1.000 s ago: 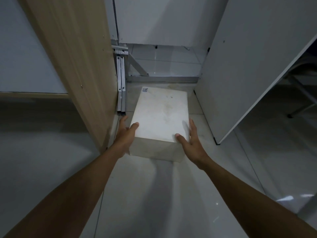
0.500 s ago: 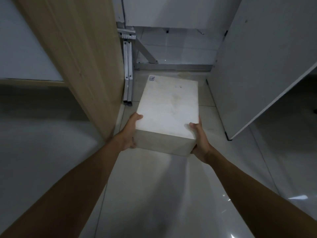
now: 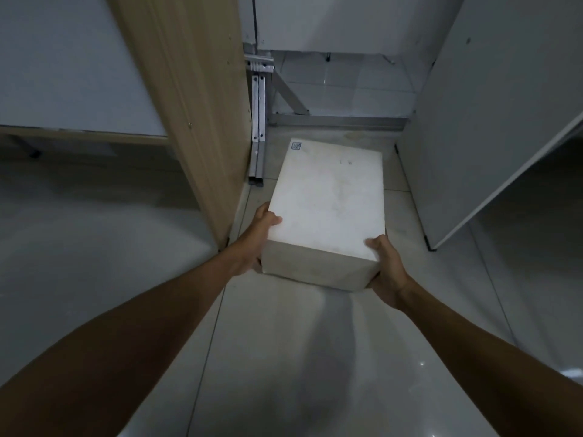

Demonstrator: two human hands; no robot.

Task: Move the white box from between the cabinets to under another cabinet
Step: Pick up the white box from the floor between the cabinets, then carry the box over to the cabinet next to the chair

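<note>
The white box (image 3: 328,200) is a rectangular carton with a small blue mark at its far left corner. It is held in the gap between a wooden cabinet side (image 3: 189,115) on the left and a white cabinet panel (image 3: 492,127) on the right. My left hand (image 3: 257,238) grips its near left corner, thumb on the lid. My right hand (image 3: 386,268) grips the near right corner, fingers under the box. The near end looks raised off the tiled floor (image 3: 284,357); the far end's contact with the floor is hidden.
Folded metal legs (image 3: 258,127) lean against the wooden cabinet beside the box. A metal bar (image 3: 337,120) crosses the back of the gap. Dark open space lies under the left cabinet (image 3: 88,159) and under the right one (image 3: 536,197).
My hands went from resting on the box's sides to gripping its near corners. The box has come toward me and its near end has risen.
</note>
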